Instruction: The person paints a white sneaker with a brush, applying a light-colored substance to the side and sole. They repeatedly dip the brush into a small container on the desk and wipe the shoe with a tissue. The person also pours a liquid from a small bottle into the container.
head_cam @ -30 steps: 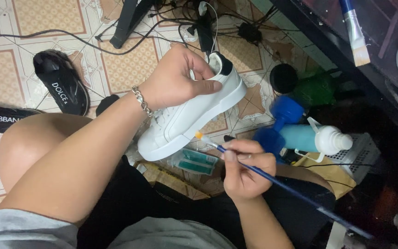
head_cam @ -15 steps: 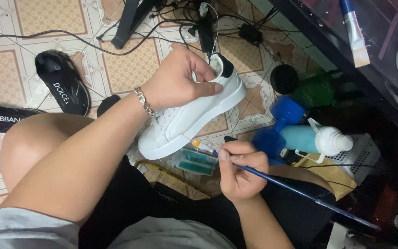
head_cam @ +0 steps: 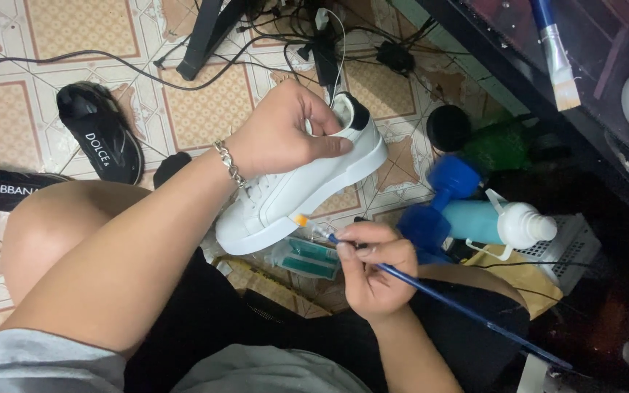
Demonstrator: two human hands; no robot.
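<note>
My left hand (head_cam: 285, 135) grips a white sneaker (head_cam: 293, 196) by its collar near the black heel tab and holds it above the tiled floor, toe toward me. A metal bracelet (head_cam: 231, 164) circles that wrist. My right hand (head_cam: 373, 269) pinches a thin blue-handled paintbrush (head_cam: 445, 302). The brush's orange-tipped bristles touch the white sole edge on the shoe's side, near the toe.
A black slide sandal (head_cam: 100, 142) and another black one (head_cam: 9, 188) lie at left. Cables and a black stand (head_cam: 209, 33) cross the floor above. At right are blue dumbbells (head_cam: 438, 200), a teal bottle (head_cam: 496, 222), a white grille, and a dark shelf with a flat brush (head_cam: 555, 58).
The brush tip has slid along the sole edge toward the toe and now rests against it. The shoe and my left hand stay almost still.
</note>
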